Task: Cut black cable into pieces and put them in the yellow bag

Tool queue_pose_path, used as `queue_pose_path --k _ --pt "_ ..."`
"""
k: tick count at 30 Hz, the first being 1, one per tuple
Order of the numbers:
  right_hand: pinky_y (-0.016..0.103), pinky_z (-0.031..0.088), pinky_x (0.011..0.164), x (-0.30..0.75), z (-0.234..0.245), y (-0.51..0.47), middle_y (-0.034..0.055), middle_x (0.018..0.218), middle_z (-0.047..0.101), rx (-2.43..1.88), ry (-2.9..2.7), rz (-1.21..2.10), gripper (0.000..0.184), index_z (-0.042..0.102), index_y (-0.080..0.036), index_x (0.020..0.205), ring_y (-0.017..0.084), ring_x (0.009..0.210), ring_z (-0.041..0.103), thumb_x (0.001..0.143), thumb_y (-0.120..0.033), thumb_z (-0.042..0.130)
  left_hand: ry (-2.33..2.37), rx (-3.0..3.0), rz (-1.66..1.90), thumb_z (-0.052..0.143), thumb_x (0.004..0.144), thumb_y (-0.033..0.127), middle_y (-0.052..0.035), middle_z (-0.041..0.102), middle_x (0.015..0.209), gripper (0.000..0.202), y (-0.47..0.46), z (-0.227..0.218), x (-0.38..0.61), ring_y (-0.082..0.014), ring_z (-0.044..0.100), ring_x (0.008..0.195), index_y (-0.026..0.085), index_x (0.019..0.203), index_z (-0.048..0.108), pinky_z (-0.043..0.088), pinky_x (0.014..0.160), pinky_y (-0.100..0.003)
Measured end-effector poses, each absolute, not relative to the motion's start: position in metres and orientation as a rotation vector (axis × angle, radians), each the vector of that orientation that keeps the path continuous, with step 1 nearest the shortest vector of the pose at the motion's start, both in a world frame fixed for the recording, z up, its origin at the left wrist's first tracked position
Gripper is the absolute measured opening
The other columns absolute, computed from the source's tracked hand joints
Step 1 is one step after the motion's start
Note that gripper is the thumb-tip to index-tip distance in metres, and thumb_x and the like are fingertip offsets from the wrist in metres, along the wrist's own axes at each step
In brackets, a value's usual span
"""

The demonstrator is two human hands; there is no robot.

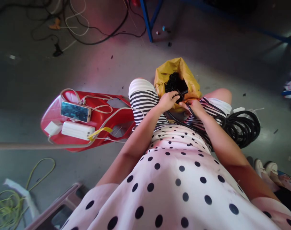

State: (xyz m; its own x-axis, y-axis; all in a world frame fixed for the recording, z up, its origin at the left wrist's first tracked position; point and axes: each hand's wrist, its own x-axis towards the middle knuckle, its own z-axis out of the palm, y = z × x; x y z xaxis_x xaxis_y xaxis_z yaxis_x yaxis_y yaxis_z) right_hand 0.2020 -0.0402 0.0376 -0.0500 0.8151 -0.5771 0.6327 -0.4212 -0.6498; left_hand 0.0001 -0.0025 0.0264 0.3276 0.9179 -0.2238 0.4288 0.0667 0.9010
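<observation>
A yellow bag (194, 84) stands open between my knees, with a tangle of black pieces (173, 82) inside. Over its near rim, my left hand (169, 101) is closed in a pinch on a thin black cable (189, 108). Close beside it, my right hand (193, 106) has its fingers wrapped round the same cable. The two hands are only a little apart. A thick coil of black cable (249, 129) rests by my right thigh, and a strand of it crosses my lap. What lies under my fingers is partly hidden.
To my left, a red stool (103, 119) bears a phone (75, 111), a white power bank (77, 130) and a charger. Loose cables (97, 38) and a blue metal leg (147, 24) are at the back. Yellow-green cord (6, 206) lies lower left; someone's shoes (265, 167) show at right.
</observation>
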Motion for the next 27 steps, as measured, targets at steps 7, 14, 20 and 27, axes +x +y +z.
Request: queue_pose_path --k 7,14,20,27 --pt "0.028 0.040 0.056 0.203 0.033 -0.036 0.0037 0.062 0.064 -1.998 -1.598 1.444 0.069 0.067 -0.019 0.074 0.018 0.061 0.059 0.077 -0.086 0.081 1.285 1.549 0.557 0.068 0.096 0.024 -0.0022 0.069 0.079 0.014 0.000 0.024 0.004 -0.0191 0.060 0.078 0.021 0.083 0.071 0.049 0.081 -0.029" --pt "0.027 0.041 0.055 0.203 0.023 -0.029 0.0038 0.059 0.062 -1.981 -1.603 1.440 0.068 0.062 -0.022 0.069 0.018 0.057 0.057 0.078 -0.086 0.080 1.282 1.406 0.618 0.070 0.093 0.019 -0.0016 0.070 0.080 0.012 0.004 0.016 0.007 -0.0185 0.061 0.081 0.020 0.080 0.071 0.050 0.083 -0.028" --pt "0.029 0.043 0.055 0.194 0.019 -0.021 0.0044 0.054 0.058 -2.024 -1.570 1.364 0.068 0.056 -0.023 0.063 0.019 0.058 0.057 0.076 -0.085 0.083 1.348 1.244 0.731 0.069 0.096 0.013 -0.0001 0.065 0.076 0.020 0.007 0.017 0.018 -0.0147 0.059 0.077 0.018 0.077 0.068 0.048 0.081 -0.026" --pt "0.028 0.042 0.052 0.182 0.033 -0.024 0.0011 0.056 0.057 -1.872 -1.281 1.475 0.065 0.055 -0.024 0.066 0.017 0.056 0.054 0.070 -0.080 0.087 1.373 0.571 0.886 0.056 0.108 0.020 0.0059 0.054 0.064 0.018 0.005 0.044 0.026 -0.0085 0.049 0.052 0.018 0.091 0.060 0.044 0.055 -0.020"
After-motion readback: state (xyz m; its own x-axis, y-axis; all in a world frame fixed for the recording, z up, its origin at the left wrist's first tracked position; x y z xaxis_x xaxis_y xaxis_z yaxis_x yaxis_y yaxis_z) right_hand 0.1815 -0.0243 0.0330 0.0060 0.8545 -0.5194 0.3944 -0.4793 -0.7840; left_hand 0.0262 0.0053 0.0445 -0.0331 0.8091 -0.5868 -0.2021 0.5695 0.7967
